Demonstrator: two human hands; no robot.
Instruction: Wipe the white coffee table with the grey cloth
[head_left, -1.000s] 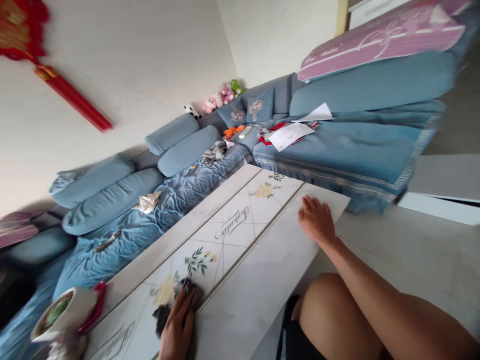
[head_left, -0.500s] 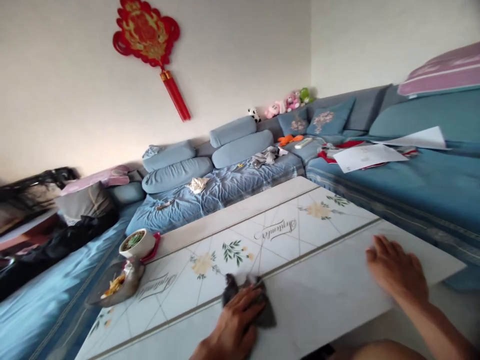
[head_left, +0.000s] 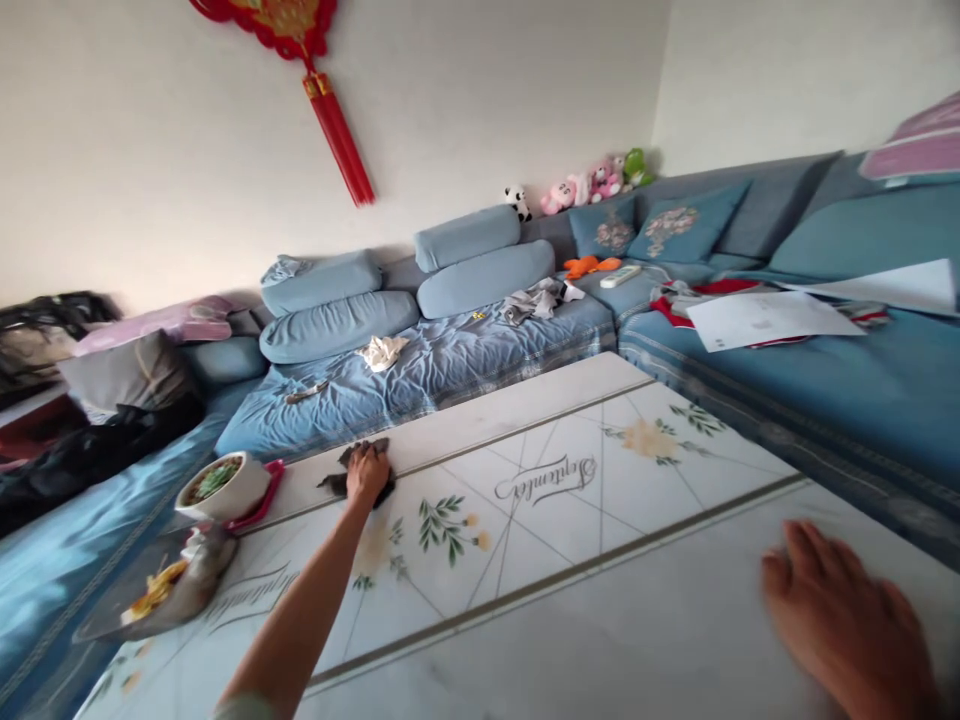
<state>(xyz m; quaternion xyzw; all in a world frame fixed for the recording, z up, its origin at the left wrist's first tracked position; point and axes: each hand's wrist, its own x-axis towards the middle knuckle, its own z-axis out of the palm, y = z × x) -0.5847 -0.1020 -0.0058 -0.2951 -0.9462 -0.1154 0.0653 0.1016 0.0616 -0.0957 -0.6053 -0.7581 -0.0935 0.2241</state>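
My left hand [head_left: 367, 472] presses a dark grey cloth [head_left: 337, 484] onto the white table [head_left: 675, 560], close to its far edge. The fingers bend over the cloth, and parts of it stick out on both sides. My right hand [head_left: 840, 605] lies palm down on the right part of the tabletop, fingers stretched out and holding nothing. Floral prints and the word "September" decorate the table's surface.
Left of the cloth stand a white succulent pot [head_left: 223, 490] on a pink saucer [head_left: 259, 497] and a clear bowl [head_left: 161, 590] with food scraps. A blue sofa [head_left: 480, 350] wraps around the table. White papers [head_left: 772, 318] lie on its right side.
My left hand has slid the cloth from the near part of the table to the far edge, beside the pot. My right hand stays on the tabletop. The view has shifted slightly.
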